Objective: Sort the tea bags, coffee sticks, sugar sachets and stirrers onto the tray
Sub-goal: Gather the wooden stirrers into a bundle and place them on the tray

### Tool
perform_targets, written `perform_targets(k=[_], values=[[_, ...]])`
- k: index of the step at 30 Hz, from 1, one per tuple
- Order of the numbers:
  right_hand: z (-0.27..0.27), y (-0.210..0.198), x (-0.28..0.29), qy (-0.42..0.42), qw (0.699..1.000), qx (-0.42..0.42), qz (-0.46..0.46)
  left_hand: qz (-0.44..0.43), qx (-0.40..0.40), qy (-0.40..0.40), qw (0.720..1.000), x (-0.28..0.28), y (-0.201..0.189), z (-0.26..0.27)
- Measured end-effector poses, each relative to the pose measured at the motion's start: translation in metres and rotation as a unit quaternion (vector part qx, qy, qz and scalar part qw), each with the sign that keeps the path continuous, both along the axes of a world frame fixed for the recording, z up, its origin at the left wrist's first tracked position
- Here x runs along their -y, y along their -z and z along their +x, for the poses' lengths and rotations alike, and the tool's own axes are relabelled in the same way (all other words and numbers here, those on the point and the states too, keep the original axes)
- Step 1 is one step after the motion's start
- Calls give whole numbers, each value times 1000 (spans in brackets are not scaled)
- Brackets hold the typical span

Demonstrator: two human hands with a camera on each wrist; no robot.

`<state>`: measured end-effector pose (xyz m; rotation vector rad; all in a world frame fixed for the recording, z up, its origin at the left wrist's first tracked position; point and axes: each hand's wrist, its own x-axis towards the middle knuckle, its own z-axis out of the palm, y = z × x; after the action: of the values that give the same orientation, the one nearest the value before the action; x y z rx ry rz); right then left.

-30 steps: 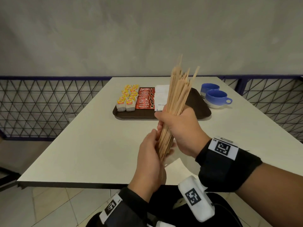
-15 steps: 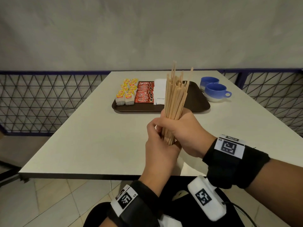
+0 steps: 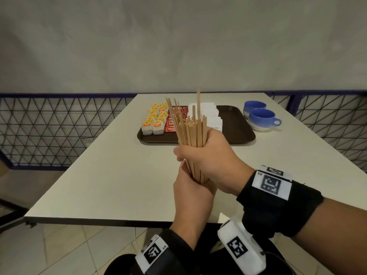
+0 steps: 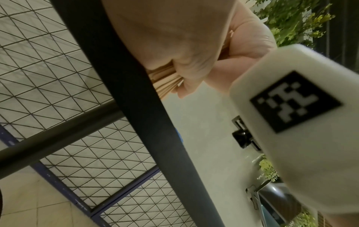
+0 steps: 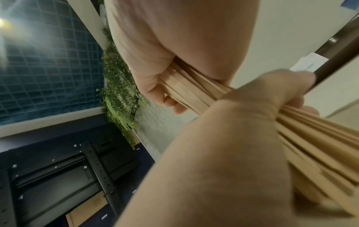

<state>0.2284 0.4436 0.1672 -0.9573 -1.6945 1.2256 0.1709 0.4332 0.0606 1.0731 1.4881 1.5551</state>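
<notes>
**Both hands wrapped round a sheaf of wooden stirrers**

From the head view, the stirrers (image 3: 189, 133) stand nearly upright above the near half of the pale, matte table (image 3: 111, 175), a thick bundle of thin flat wooden strips whose tops fan out unevenly, one strip poking well above the rest. The right hand (image 3: 210, 161) has its fingers curled round the middle of the bundle; the left hand (image 3: 190, 193) sits just beneath it, cupped round the lower ends, the two hands touching. Beyond them lies the dark brown tray (image 3: 240, 132) with rounded corners and a low rim. On its left part sit the tea bags (image 3: 154, 124) — small white pouches with yellow tags in two rows — then the glossy red coffee sticks (image 3: 172, 124), then the flat white sugar sachets (image 3: 212, 116); the right part of the tray is bare. Just right of the tray stand two blue cups (image 3: 260, 118), rounded and glazed, pale at the base.

In the left wrist view, the left hand (image 4: 186, 50) is closed on the stirrers (image 4: 167, 81), whose squared pale ends peep out below the curled fingers. A white block with a black square marker (image 4: 295, 101) fills the right side.

The right wrist view is closest — the right hand (image 5: 174, 50) grips the stirrers (image 5: 194, 87) at the top, the left hand (image 5: 252, 116) clasps them lower down, and the flat, smooth strips splay toward the bottom right corner.
</notes>
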Motion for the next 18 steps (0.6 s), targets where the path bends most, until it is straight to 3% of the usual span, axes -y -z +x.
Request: perform_targets(k=[7, 11, 14, 16, 18], values=[[10, 7, 2, 0, 999, 26, -30, -45, -43, 0, 998, 8, -4, -3], [18, -16, -4, 26, 996, -4, 88, 18, -53, 3, 998, 22, -13, -5], [32, -51, -9, 65, 947, 28, 314, 16, -70, -18, 997, 24, -12, -2], [39, -73, -10, 32, 896, 142, 419, 7, -72, -13, 997, 24, -14, -1], [40, -83, -13, -24, 841, 301, 449, -10, -72, -7, 997, 25, -14, 0]])
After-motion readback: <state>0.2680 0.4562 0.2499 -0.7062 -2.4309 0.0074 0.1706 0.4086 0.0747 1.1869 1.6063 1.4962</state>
